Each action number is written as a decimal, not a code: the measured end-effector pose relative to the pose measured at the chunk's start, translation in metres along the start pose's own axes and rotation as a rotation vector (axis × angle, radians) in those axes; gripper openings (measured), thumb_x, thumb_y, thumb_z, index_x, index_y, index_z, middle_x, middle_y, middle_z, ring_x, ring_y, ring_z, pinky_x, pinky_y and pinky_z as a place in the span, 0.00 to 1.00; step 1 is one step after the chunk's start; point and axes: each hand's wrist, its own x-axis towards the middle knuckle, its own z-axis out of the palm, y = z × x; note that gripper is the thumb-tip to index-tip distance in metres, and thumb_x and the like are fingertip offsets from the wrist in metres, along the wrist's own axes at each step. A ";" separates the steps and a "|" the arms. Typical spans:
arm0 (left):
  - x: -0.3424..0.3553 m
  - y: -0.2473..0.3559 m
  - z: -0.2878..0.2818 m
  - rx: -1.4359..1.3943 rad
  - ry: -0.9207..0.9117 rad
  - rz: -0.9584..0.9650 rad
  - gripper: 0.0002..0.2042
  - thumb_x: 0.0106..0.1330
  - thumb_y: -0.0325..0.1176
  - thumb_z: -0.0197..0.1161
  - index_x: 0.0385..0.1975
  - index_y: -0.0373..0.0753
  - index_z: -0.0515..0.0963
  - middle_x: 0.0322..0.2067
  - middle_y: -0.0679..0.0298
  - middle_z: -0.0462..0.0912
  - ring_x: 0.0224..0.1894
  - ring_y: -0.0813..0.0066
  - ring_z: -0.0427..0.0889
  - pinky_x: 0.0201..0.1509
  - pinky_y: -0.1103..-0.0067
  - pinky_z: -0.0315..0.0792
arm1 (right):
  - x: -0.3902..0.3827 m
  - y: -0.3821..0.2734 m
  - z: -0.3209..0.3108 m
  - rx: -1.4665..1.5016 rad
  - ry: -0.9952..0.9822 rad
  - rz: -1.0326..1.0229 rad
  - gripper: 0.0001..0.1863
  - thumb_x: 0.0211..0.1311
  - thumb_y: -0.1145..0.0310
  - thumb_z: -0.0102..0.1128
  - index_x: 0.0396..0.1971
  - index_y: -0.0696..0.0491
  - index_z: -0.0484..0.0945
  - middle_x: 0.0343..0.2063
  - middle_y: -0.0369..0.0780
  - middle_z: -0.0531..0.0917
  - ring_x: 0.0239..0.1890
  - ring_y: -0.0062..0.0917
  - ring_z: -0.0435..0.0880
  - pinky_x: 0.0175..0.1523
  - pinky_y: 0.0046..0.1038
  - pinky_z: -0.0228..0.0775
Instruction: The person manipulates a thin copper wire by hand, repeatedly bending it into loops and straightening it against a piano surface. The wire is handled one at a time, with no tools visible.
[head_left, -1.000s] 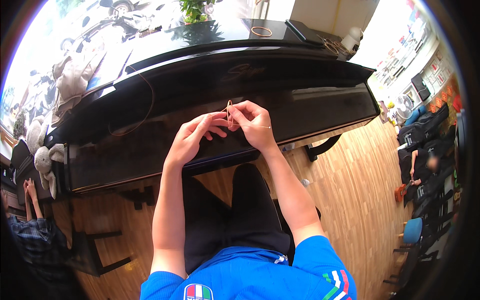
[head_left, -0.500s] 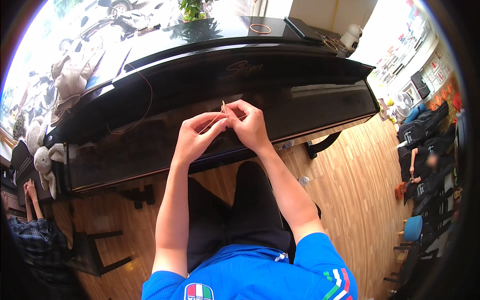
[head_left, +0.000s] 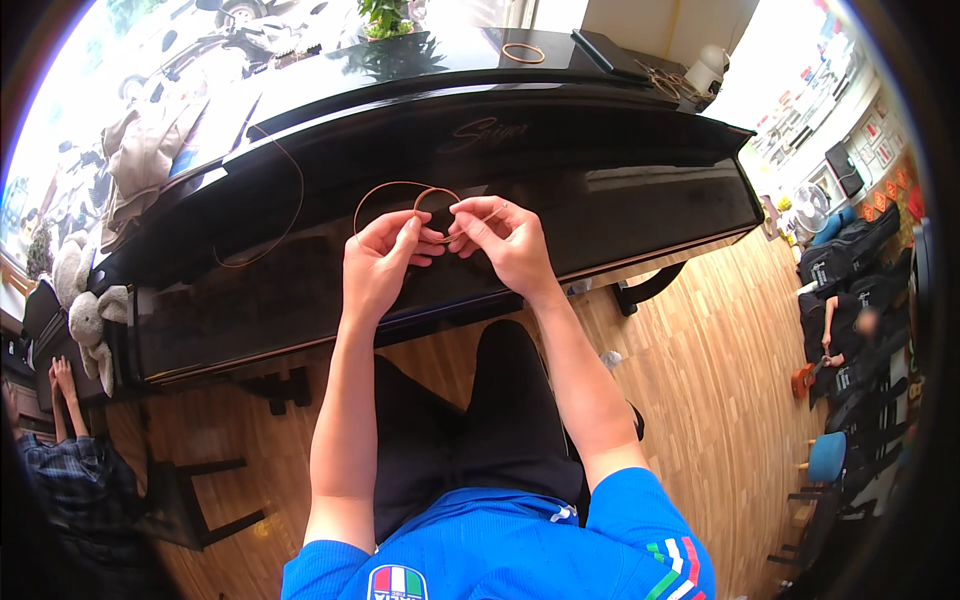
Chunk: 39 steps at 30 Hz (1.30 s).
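Left hand (head_left: 375, 262): grip pinched shut, thumb and forefinger on a thin copper-coloured wire (head_left: 385, 192). Right hand (head_left: 505, 240): grip likewise closed on the same wire, fingertips nearly touching the left's. Wire: held in loops above the closed lid of a black piano (head_left: 600, 190), one end trailing left across it. Coiled ring of wire (head_left: 523, 52): on the piano top, far side. Soft toys (head_left: 85, 300): at the piano's left end
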 end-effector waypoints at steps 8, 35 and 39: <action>0.000 0.004 -0.003 -0.015 -0.016 -0.003 0.11 0.75 0.32 0.57 0.46 0.31 0.81 0.35 0.58 0.88 0.39 0.71 0.88 0.44 0.79 0.81 | 0.002 -0.002 -0.008 0.076 -0.023 -0.019 0.19 0.76 0.59 0.52 0.42 0.61 0.83 0.38 0.45 0.86 0.38 0.28 0.88 0.42 0.28 0.82; 0.000 0.002 -0.019 -0.401 0.131 0.010 0.17 0.77 0.36 0.55 0.57 0.29 0.76 0.33 0.67 0.82 0.43 0.74 0.86 0.49 0.79 0.78 | 0.009 0.012 -0.030 0.744 0.495 -0.076 0.11 0.73 0.68 0.57 0.51 0.54 0.78 0.35 0.39 0.84 0.32 0.18 0.83 0.38 0.19 0.81; -0.001 0.004 -0.016 -0.281 0.119 0.013 0.16 0.76 0.34 0.57 0.58 0.32 0.77 0.32 0.66 0.83 0.40 0.75 0.86 0.46 0.81 0.79 | 0.005 0.013 -0.031 0.602 0.271 -0.133 0.11 0.71 0.68 0.60 0.48 0.56 0.81 0.30 0.38 0.84 0.21 0.14 0.76 0.25 0.15 0.70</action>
